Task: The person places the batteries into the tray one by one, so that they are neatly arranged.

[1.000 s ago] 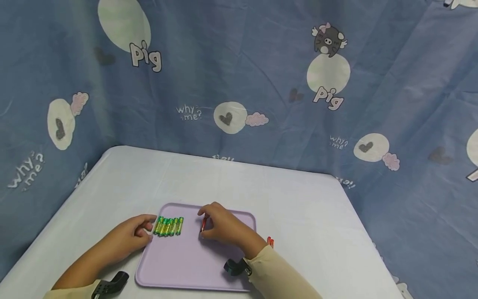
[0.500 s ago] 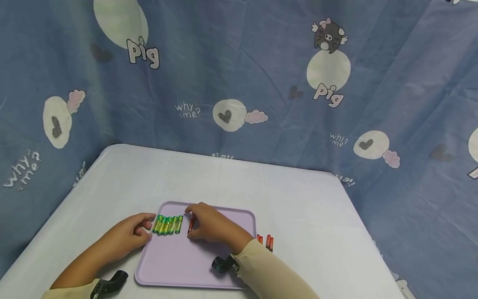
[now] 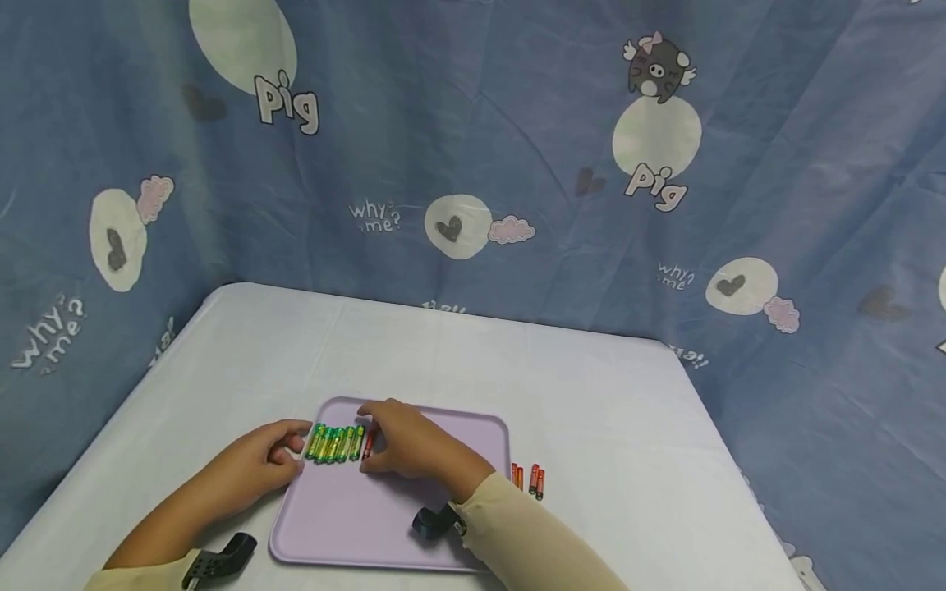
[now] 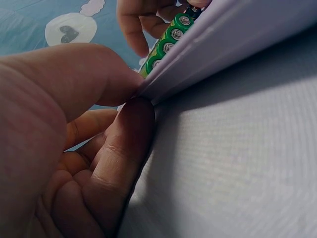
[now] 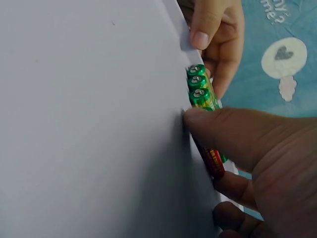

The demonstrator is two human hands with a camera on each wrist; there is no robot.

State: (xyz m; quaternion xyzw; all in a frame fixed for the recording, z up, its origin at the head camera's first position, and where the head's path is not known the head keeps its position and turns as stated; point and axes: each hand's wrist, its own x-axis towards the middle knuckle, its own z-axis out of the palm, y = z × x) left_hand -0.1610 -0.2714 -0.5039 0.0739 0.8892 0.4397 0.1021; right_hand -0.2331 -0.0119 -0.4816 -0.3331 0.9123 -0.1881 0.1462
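Observation:
A lilac tray (image 3: 384, 525) carries a side-by-side row of several green-and-yellow batteries (image 3: 335, 444) near its left rim. My right hand (image 3: 406, 443) holds a red battery (image 3: 369, 444) between thumb and fingers, beside the right end of that row. In the right wrist view the red battery (image 5: 214, 161) shows its label between the thumb and a finger; part of it is hidden. My left hand (image 3: 269, 455) holds the tray's left rim, where the left wrist view shows thumb (image 4: 119, 74) and a finger (image 4: 133, 119) meeting at the tray edge (image 4: 198, 54).
Several more red batteries (image 3: 536, 482) lie on the white table (image 3: 628, 460) just right of the tray, some partly hidden by the tray and right sleeve. A patterned blue curtain (image 3: 480, 148) hangs behind the table. Black wrist cameras (image 3: 436, 523) sit on both wrists.
My right hand has moved left over the tray with the red battery, up to the green row. More red batteries show beside the tray as the arm shifted. The left hand stays put.

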